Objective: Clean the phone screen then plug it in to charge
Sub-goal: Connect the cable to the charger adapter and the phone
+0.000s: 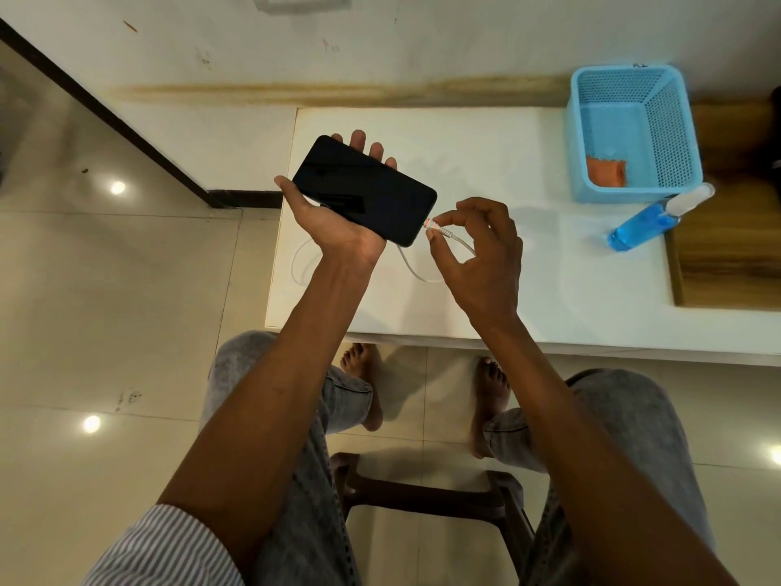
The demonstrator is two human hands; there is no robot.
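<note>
A black phone (363, 190) with a dark screen lies face up across my left hand (334, 226), held above the white table's left part. My right hand (477, 251) pinches the plug of a white charging cable (441, 232) between thumb and forefinger, right at the phone's lower end. The plug tip shows orange and touches the phone's edge. The cable loops down onto the table (549, 289) and passes under my left wrist.
A blue perforated basket (634, 133) holding an orange cloth (605, 171) stands at the table's back right. A blue spray bottle (651, 224) lies on its side in front of it. A wall socket plate (300, 0) is on the wall above. My knees and a stool are below.
</note>
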